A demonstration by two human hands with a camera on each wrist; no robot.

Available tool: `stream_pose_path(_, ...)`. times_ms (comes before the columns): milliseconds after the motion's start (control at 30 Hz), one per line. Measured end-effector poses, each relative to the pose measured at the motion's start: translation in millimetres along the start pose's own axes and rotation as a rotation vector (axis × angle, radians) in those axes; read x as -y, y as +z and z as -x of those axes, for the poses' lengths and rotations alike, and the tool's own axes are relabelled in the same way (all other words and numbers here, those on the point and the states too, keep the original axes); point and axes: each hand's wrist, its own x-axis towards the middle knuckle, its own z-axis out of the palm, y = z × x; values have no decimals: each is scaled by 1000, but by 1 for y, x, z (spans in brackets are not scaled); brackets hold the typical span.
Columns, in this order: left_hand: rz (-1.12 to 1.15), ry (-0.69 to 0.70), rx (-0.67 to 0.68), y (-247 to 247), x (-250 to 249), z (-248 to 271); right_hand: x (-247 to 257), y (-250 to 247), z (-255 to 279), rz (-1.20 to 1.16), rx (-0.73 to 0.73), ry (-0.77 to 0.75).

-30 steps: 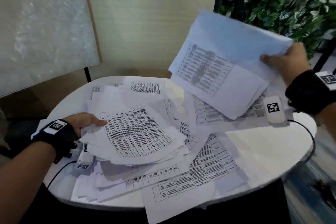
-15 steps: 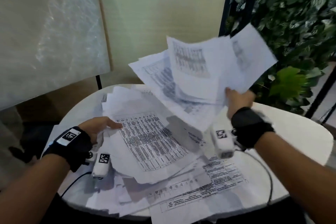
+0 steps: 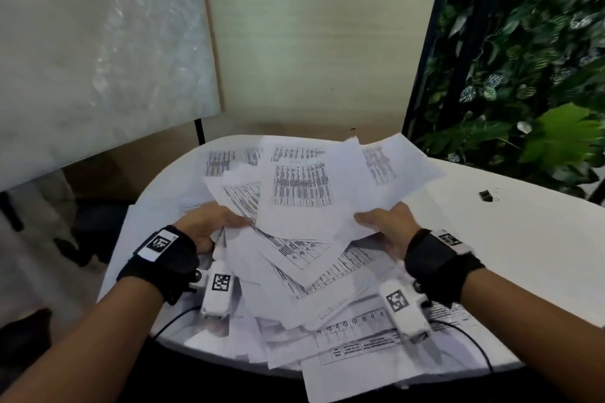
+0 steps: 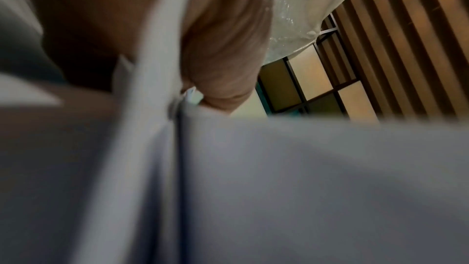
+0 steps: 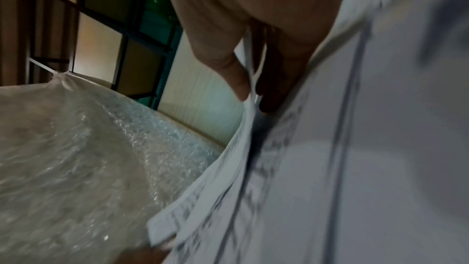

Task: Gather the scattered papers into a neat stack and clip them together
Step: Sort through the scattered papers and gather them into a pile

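Several printed white papers (image 3: 301,206) lie in a loose, fanned pile on the round white table (image 3: 507,271). My left hand (image 3: 209,222) grips the pile's left edge, thumb on top, seen blurred in the left wrist view among the papers (image 4: 279,188). My right hand (image 3: 386,222) holds the upper sheets by their right edge; in the right wrist view its thumb and fingers (image 5: 236,75) pinch the papers (image 5: 253,148). More sheets (image 3: 360,347) spill over the table's near edge. A small black binder clip (image 3: 485,196) lies on the table far right.
A bubble-wrapped panel (image 3: 98,42) leans at the back left, a beige board (image 3: 320,42) behind the table. Green foliage (image 3: 540,75) fills the right side. Wrist camera cables (image 3: 465,334) trail over the near papers.
My right hand has swung its lifted bundle of sheets from high on the right down onto the pile by my left hand. Both hands now hold the same heap.
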Motion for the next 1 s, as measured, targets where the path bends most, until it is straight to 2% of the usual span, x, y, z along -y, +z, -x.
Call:
stream_pose_path(33,-24,-8,-25,-4,3,-3,6,-8,-6,10,-29,-18)
stream_pose_path(100,-27,-40,-32,-8,6,-9,17,-21,-24,68,-206,-7)
stream_pose_path(167,-5,-39,-24,-10,8,-14,26,-29,-38,325,-449,4)
stream_pose_path(233,22,-23,-14,-10,9,-16,36,-30,-39,647,-606,-143)
stream_pose_path(300,60,-14,10,-9,11,-17,45,-24,-38,915,-687,-310)
stream_pose_path(367,103,-7,44,-8,12,-14,52,-12,-40,1147,-627,-355)
stream_pose_path(433,112,7,77,-9,13,-13,57,1,-42,1354,-425,-259)
stream_pose_path(500,105,24,87,-9,13,-12,56,10,-47,1387,-140,-117)
stream_pose_path(567,112,32,86,-10,14,-13,54,17,-49,1299,39,-100)
stream_pose_path(633,133,20,79,-10,14,-14,52,24,-49,1142,52,-84)
stream_pose_path(767,154,1,81,-13,16,-15,57,41,-44,1205,17,-78)
stream_pose_path(900,218,-1,94,-7,10,-10,54,48,-43,1144,44,-101)
stream_pose_path(1000,296,-1,56,-8,6,-10,51,53,-44,1146,70,-243)
